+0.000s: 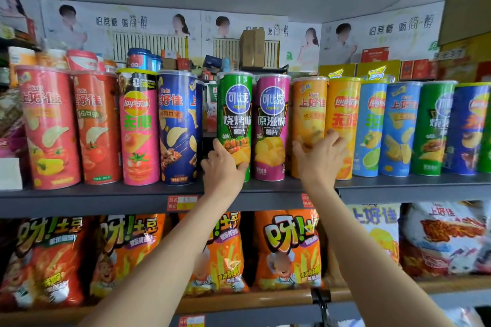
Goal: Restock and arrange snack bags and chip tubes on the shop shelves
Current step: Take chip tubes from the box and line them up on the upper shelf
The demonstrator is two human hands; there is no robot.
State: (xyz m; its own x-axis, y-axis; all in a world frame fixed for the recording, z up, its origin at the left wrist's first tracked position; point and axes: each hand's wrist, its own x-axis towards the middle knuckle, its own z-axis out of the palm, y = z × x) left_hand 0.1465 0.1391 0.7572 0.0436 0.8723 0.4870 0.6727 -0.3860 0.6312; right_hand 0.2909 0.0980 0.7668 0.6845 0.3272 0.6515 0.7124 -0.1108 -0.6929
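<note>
Upright along the front edge of the upper shelf (106, 196), a row of lidded chip tubes: two red Oishi 上好佳, a pink Lay's 乐事 无限 tube (139, 127), a navy Oishi tube (178, 127). Near the middle, green Copico 可比克 烧烤味 tube (235, 114), gripped low down by the left hand (221, 167), fingers and thumb curled round its base. Just beside it, purple 可比克 原滋味 tube (271, 125). Right hand (320, 156) loosely spread, fingertips touching the orange Oishi tube (309, 114) and yellow Lay's tube (342, 114), gripping neither. Below, on the lower shelf (239, 298), orange 呀!土豆 bags (289, 247), contents unseen.
</note>
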